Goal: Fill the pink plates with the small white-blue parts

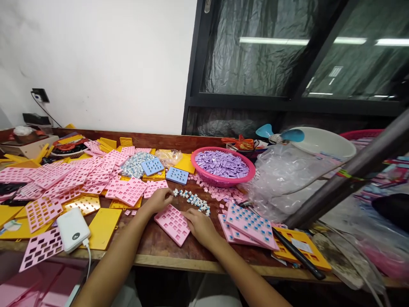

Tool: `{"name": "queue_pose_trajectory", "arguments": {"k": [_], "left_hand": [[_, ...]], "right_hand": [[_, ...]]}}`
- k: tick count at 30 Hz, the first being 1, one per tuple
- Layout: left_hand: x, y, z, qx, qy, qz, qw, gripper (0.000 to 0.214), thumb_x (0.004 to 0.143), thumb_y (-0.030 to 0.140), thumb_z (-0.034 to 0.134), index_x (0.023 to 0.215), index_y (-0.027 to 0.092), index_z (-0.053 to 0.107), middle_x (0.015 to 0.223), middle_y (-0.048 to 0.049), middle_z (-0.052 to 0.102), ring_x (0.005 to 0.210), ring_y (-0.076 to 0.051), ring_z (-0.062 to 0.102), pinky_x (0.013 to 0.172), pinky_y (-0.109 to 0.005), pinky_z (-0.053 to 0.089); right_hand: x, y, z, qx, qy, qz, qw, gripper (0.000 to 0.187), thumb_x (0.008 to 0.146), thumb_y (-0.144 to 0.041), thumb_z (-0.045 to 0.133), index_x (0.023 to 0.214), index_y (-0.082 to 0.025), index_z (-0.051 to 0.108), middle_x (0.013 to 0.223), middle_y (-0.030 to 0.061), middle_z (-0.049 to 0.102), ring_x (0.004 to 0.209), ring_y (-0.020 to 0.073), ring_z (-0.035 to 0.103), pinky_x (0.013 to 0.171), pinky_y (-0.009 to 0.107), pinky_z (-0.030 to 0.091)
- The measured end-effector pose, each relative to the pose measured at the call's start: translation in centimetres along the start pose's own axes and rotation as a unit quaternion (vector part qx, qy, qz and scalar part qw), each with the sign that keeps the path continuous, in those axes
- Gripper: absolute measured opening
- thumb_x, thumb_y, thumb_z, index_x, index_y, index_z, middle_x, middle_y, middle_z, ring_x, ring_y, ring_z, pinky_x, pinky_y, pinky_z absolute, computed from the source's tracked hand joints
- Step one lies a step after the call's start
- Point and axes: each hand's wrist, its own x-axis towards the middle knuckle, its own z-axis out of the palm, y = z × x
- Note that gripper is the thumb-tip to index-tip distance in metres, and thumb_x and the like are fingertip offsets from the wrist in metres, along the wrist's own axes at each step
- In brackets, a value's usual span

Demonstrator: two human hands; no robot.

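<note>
A pink plastic grid plate [173, 224] lies on the wooden bench [166, 251] between my hands. My left hand [159, 199] rests at the plate's far left corner with its fingers curled, touching a row of small white and blue switches [193, 199]. My right hand [200, 225] presses on the plate's right edge, fingers bent down onto it. Just right of that hand sits a stack of pink plates filled with blue-topped switches [251, 224].
Many empty pink plates [79, 177] and yellow plates [104, 228] cover the left of the bench, with a white power bank [73, 229]. A pink basket of purple pieces [223, 165], a clear plastic bag [281, 179] and a metal pole [351, 170] stand at the right.
</note>
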Motion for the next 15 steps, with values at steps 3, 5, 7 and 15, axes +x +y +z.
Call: {"name": "queue_pose_trajectory", "arguments": {"k": [3, 5, 7, 15], "left_hand": [[-0.1, 0.2, -0.9, 0.001, -0.022, 0.003, 1.0, 0.026, 0.09, 0.02, 0.05, 0.103, 0.019, 0.073, 0.099, -0.0068, 0.076, 0.087, -0.021, 0.068, 0.077, -0.027, 0.05], [-0.2, 0.3, -1.2, 0.008, -0.031, 0.004, 0.999, 0.027, 0.088, 0.018, 0.051, 0.102, 0.02, 0.074, 0.098, -0.0069, 0.077, 0.087, -0.022, 0.069, 0.078, -0.028, 0.05], [-0.3, 0.3, -1.2, 0.017, -0.034, 0.004, 0.999, 0.029, 0.087, 0.017, 0.052, 0.105, 0.021, 0.074, 0.1, -0.0071, 0.077, 0.089, -0.023, 0.069, 0.079, -0.029, 0.05], [0.3, -0.3, -0.3, 0.035, -0.044, 0.019, 0.998, 0.029, 0.091, 0.017, 0.05, 0.105, 0.02, 0.075, 0.1, -0.0083, 0.076, 0.093, -0.022, 0.068, 0.085, -0.029, 0.05]], "right_hand": [[3.2, 0.7, -1.5, -0.063, -0.033, -0.02, 0.997, 0.034, 0.098, -0.018, 0.047, 0.121, -0.027, 0.071, 0.106, 0.0076, 0.071, 0.101, 0.0211, 0.063, 0.087, 0.028, 0.045], [5.0, 0.9, -2.3, -0.074, -0.023, -0.037, 0.996, 0.032, 0.098, -0.018, 0.048, 0.118, -0.025, 0.071, 0.109, 0.0082, 0.071, 0.104, 0.0219, 0.063, 0.09, 0.03, 0.044], [6.1, 0.9, -2.4, -0.048, 0.002, -0.052, 0.997, 0.028, 0.095, -0.018, 0.053, 0.117, -0.023, 0.07, 0.112, 0.008, 0.072, 0.105, 0.0219, 0.063, 0.092, 0.03, 0.044], [6.8, 1.7, 1.4, 0.114, 0.057, -0.065, 0.99, 0.026, 0.093, -0.019, 0.057, 0.113, -0.021, 0.074, 0.106, 0.0072, 0.073, 0.1, 0.0199, 0.065, 0.089, 0.03, 0.047]]}}
